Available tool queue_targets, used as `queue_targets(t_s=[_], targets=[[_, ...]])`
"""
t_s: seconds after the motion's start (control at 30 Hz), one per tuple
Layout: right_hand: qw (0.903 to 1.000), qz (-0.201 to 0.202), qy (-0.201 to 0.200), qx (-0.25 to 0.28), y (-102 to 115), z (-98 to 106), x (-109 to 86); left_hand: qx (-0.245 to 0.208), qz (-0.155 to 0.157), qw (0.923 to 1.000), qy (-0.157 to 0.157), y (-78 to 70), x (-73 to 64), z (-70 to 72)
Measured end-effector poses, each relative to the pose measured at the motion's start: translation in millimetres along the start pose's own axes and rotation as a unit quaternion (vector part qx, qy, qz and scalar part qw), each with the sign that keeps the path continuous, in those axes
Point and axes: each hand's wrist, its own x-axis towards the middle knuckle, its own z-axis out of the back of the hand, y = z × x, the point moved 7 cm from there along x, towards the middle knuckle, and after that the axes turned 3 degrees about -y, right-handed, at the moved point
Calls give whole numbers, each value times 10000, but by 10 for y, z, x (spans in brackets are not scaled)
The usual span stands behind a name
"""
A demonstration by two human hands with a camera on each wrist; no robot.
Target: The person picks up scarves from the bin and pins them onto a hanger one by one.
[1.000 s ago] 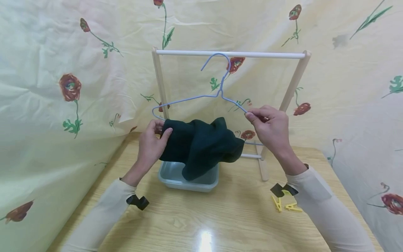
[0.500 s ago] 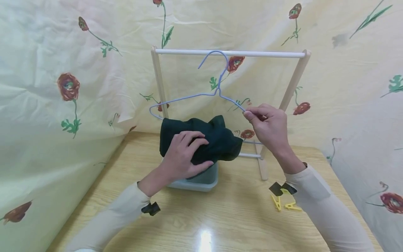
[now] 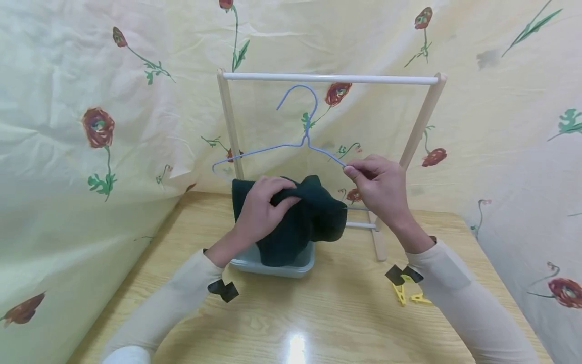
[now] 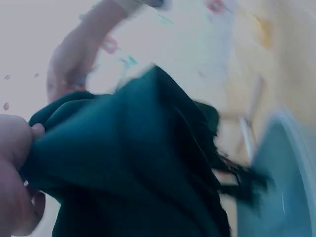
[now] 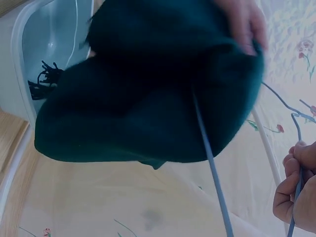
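Observation:
My left hand [image 3: 263,208] pinches a fold of a dark green scarf [image 3: 284,240] near its top middle. The scarf hangs over the lower bar of a blue wire hanger [image 3: 307,130], bunched toward the middle. My right hand [image 3: 383,186] grips the hanger's right shoulder between thumb and fingers, holding it up with the hook free in the air. Lower folds of the scarf drop in front of a pale plastic tub [image 3: 273,270]. In the right wrist view, black fringe [image 5: 43,81] at the scarf's end shows over the inside of the tub [image 5: 20,59].
Behind the hanger stands a wooden rack with a white crossbar [image 3: 364,79]. Yellow clothespins [image 3: 399,294] lie on the wood-grain table [image 3: 345,313] at the right, by my right sleeve. A flowered cloth [image 3: 154,121] closes off the back and sides.
My left hand left the scarf's left edge, moved right over its front and now pinches a fold at the middle. The hanger, still in my right hand, has shifted slightly left and down.

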Motion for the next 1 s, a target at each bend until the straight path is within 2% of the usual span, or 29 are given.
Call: queue_targets(t_s=[0.07, 0.17, 0.23, 0.3, 0.47, 0.57, 0.67, 0.77, 0.83, 0.9, 1.0], targets=[[10000, 38, 67, 15, 2, -33, -7, -666, 635, 9958, 24, 34, 75, 11], [9999, 72, 109, 38, 14, -71, -6, -1248, 1436, 9817, 2, 54, 151, 10], [9998, 63, 147, 136, 26, -98, -4, -1464, 1737, 9738, -84, 52, 181, 5], [9996, 89, 181, 180, 36, -126, -1, -1610, 1876, 9687, -210, 37, 197, 5], [9998, 139, 160, 39, 28, -177, -5, -1839, 1835, 9644, -488, -22, 195, 35], [9999, 88, 82, -105, -1, -176, -2, -1938, 1695, 9651, -484, -37, 219, 88], [9999, -82, 89, -104, -37, -169, 7, -2128, 1378, 9672, -161, -38, 262, 133], [9996, -278, 108, -1, -68, -163, 13, -2436, 1067, 9633, 362, -38, 261, 127], [9991, -401, 121, 80, -82, -162, 14, -2532, 993, 9602, 633, -42, 232, 102], [9988, -466, 111, 107, -88, -167, 13, -2472, 981, 9610, 758, -42, 199, 64], [9990, -434, 104, 54, -74, -190, 9, -2102, 986, 9699, 732, -44, 152, 3]])
